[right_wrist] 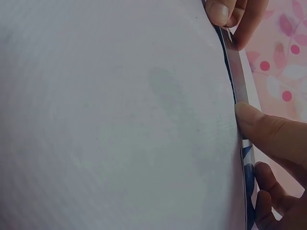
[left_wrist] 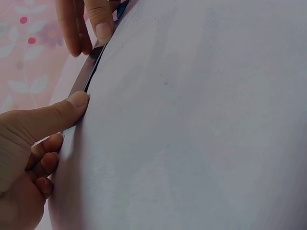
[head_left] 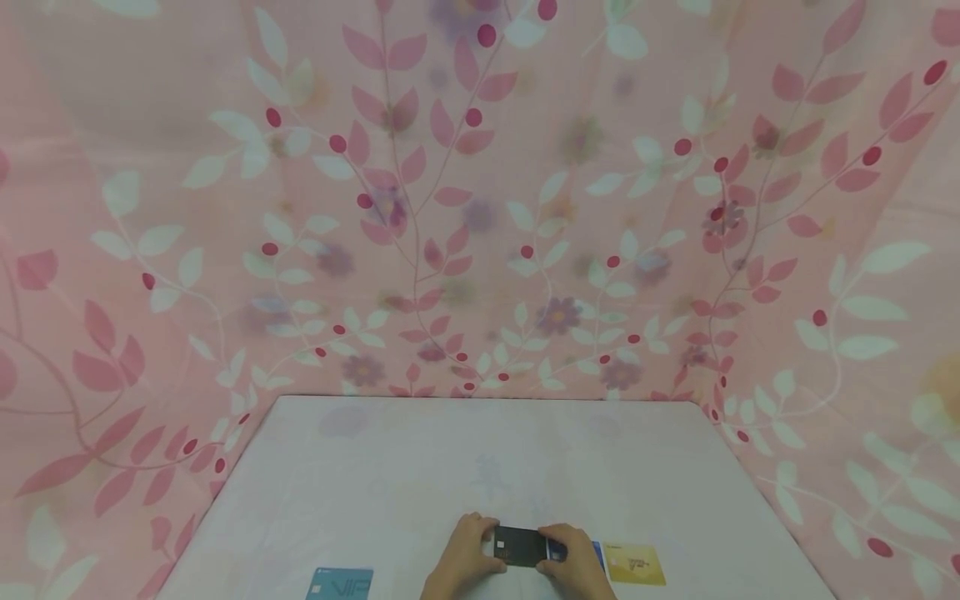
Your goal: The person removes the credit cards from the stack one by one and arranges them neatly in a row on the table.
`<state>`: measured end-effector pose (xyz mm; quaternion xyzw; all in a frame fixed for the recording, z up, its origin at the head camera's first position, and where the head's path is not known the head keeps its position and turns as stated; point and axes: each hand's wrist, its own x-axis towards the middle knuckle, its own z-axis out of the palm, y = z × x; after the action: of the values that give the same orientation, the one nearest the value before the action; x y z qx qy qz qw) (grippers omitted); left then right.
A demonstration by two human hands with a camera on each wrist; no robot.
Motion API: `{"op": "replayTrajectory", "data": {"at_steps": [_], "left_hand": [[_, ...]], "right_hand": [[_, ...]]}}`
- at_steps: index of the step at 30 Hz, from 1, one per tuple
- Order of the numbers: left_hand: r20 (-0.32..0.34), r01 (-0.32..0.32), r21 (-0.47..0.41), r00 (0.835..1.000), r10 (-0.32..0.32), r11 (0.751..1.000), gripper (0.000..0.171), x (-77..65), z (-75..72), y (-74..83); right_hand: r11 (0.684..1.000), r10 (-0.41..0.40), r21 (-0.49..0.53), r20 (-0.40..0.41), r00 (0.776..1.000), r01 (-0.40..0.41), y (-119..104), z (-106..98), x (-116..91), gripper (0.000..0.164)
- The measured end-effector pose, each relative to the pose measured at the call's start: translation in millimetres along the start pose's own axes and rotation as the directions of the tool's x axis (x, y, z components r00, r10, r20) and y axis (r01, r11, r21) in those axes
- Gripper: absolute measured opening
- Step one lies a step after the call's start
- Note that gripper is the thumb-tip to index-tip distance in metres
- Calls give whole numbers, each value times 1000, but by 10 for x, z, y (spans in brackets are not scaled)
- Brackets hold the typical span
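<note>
A black card (head_left: 520, 546) with a pale chip at its left end lies close over the white table, between my two hands. My left hand (head_left: 471, 550) pinches its left end, thumb on the near edge and fingers at the far edge. At the other end, my right hand (head_left: 572, 554) grips the card the same way. Both wrist views show the dark card (left_wrist: 82, 79) nearly edge-on, with thumb tips at its near edge. A blue card (head_left: 598, 552) sits under and beside my right hand, mostly hidden by it.
Right of the blue card lies a yellow card (head_left: 635, 564). A teal card (head_left: 341, 583) marked VIP is at the front left, cut off by the frame. The white table (head_left: 480, 458) is bordered by pink floral cloth (head_left: 465, 208) behind and at both sides.
</note>
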<state>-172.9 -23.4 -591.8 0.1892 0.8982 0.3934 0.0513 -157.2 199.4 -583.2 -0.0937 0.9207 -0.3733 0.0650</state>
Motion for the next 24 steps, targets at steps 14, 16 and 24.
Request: {"op": "replayTrajectory", "data": {"at_steps": [14,16,24], "left_hand": [[-6,18,-42,1000,-18,999,53,-10,0,-25],[-10,14,-42,1000,-15,999,51,-9,6,-29],[-8,22,-65,1000,-22,998,49,-31,2,-19]], "right_hand": [[998,-4,68,10,1000,3,-22,3,-51,52],[998,-4,63,10,1000,4,-22,2,-56,51],[998,-31,50,10,999,30,1,18,-76,48]]}}
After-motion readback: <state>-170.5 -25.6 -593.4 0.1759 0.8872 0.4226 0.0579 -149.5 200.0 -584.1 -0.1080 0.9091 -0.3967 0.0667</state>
